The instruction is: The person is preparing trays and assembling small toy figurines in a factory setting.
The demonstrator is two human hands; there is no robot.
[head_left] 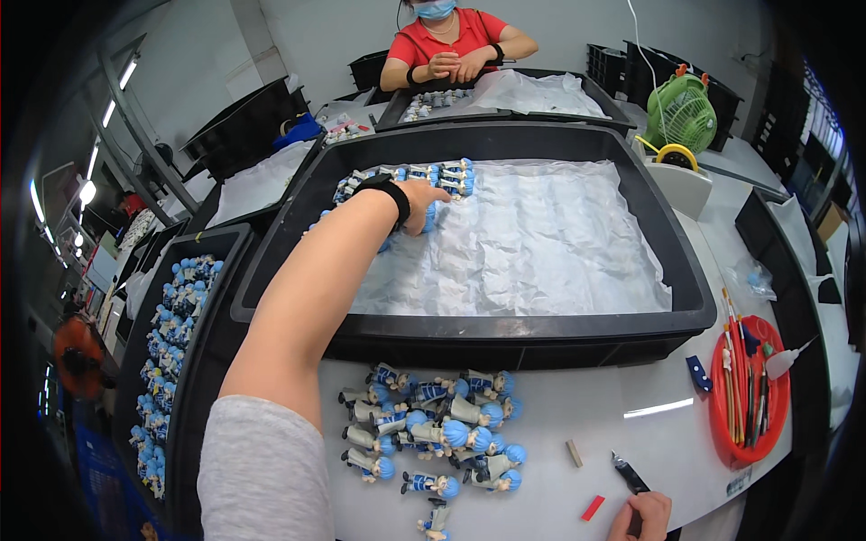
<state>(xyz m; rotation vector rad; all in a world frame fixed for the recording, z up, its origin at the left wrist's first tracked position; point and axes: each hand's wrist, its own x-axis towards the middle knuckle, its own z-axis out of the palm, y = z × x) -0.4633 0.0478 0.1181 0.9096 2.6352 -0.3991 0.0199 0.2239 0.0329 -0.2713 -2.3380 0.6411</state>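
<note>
My left hand (420,206) reaches over the far left part of a big black tray (505,326), a black band on its wrist. Thumb and forefinger close around a small blue-haired figurine (430,217), partly hidden by the hand. More such figurines (456,171) lie in rows beside it on the white paper lining (541,243). At the lower right edge, my right hand (642,516) is closed around the black handle of a craft knife (631,474), its metal tip pointing up and left. In front of the tray lies a loose heap of figurines (442,424) on the white table.
A red basket (783,424) of brushes and tools stands at the right. Near the knife lie a small red piece (593,508) and a beige stick (574,453). Another black bin (236,243) holds figurines at left. A green fan (683,113) and a co-worker in red (460,41) are beyond.
</note>
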